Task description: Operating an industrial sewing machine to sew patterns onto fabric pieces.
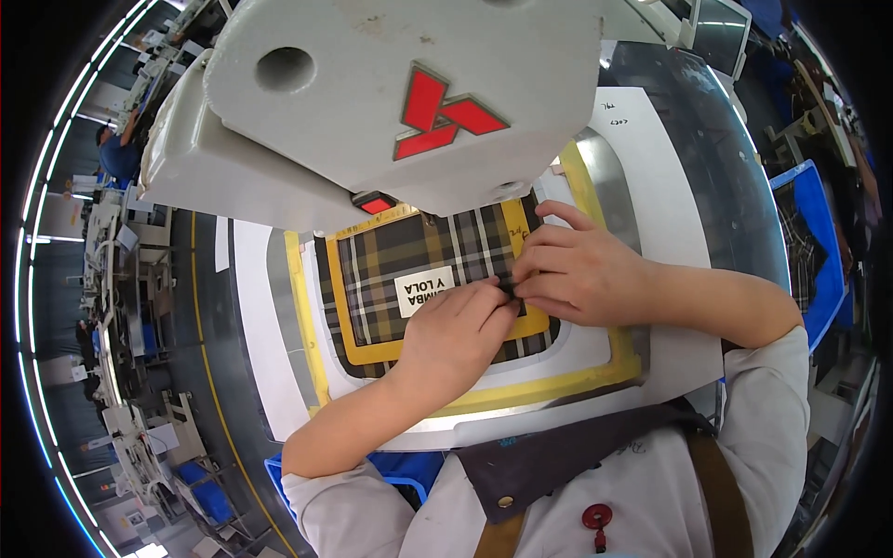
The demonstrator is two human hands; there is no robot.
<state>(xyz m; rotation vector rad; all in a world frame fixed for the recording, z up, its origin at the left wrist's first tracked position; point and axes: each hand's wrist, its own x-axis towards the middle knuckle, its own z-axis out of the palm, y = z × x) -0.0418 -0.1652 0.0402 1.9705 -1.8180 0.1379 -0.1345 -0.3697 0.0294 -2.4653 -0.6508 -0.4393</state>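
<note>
A dark plaid fabric piece (391,251) with a pale label (423,290) lies within a yellow template frame (372,353). More plaid shows around the frame's outside. My left hand (456,330) reaches over the lower part of the fabric and covers some of the label. Its fingertips are pressed together at the fabric's right side. My right hand (581,270) comes in from the right across the frame's right bar, thumb and fingers pinched at the same spot. A dark fold of fabric appears between the two sets of fingertips, mostly hidden by them.
A large grey sewing machine head (344,112) with a red emblem overhangs the far side of the work. White sheeting with yellow tape (623,358) surrounds the frame. Blue bins stand at the right (819,251) and below the table edge. Another person (118,153) sits far left.
</note>
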